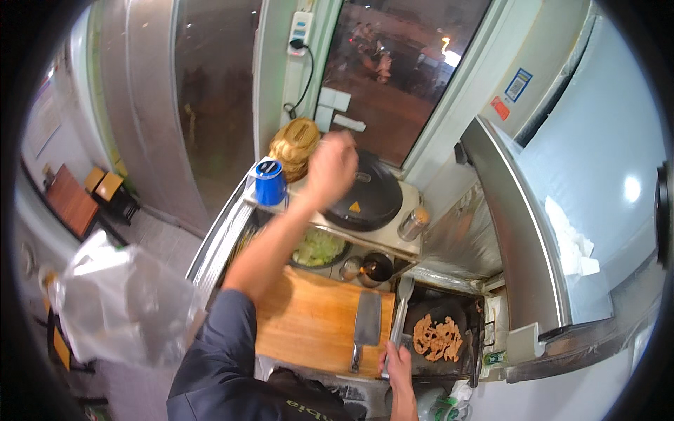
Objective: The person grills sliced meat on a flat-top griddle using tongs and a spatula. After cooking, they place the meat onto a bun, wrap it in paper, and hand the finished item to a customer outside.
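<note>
My right hand [398, 363] grips long metal tongs [402, 311] near their lower end. They lie along the gap between a wooden cutting board [295, 326] and a black flat griddle [421, 367]. Pieces of browned meat [439, 337] are spread on the griddle. A cleaver [367, 318] rests flat at the board's right side. My left hand [334, 163], blurred and raised, is over the left edge of a black round electric baking pan [376, 202] with its lid down. Its fingers appear curled, but whether it holds anything is unclear.
Beside the pan are a tan round stack [295, 147], a blue container [270, 187] and a shaker jar [414, 223]. Chopped lettuce [317, 247] and a dark sauce pot [377, 268] lie behind the board. A metal hood [518, 226] juts in at right; a plastic bag [124, 305] is at left.
</note>
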Demonstrator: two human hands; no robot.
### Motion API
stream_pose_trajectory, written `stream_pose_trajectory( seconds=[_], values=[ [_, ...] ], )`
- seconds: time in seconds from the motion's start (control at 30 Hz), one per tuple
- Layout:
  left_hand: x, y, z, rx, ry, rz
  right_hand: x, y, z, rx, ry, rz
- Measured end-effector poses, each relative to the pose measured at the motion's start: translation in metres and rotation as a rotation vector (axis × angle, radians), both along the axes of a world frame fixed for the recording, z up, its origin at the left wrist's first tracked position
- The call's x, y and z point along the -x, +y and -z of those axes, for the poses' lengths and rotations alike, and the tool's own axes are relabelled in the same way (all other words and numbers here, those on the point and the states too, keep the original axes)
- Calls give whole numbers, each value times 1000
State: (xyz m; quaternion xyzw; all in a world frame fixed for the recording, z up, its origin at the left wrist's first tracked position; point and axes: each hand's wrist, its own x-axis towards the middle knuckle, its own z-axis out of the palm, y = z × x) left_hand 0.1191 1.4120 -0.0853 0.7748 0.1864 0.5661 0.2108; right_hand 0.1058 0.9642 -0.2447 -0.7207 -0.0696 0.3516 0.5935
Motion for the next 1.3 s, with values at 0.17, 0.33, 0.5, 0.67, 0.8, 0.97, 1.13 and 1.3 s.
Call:
stream_pose_trajectory(
  seconds=[0.17,0.33,0.5,0.67,0.8,0.97,1.13,1.3],
  values=[
    [-32,217,-109,-440,-31,-540,23,-25,0,10,91,199],
    [-33,252,-147,-342,173,-445,35,-33,3,21,98,297],
    [-37,276,-150,-312,252,-423,40,-54,30,199,-6,203],
    [-20,273,-164,-426,375,-496,53,-15,-10,97,163,290],
    [-18,117,-105,-216,449,152,58,4,-46,-77,264,317],
    [23,0,42,-673,860,452,37,71,-90,-197,304,38],
    [-10,12,-16,-471,524,379,9,152,-118,-224,294,-185],
    [-27,32,-60,-232,386,214,-18,264,-96,-340,478,-72]
  ],
)
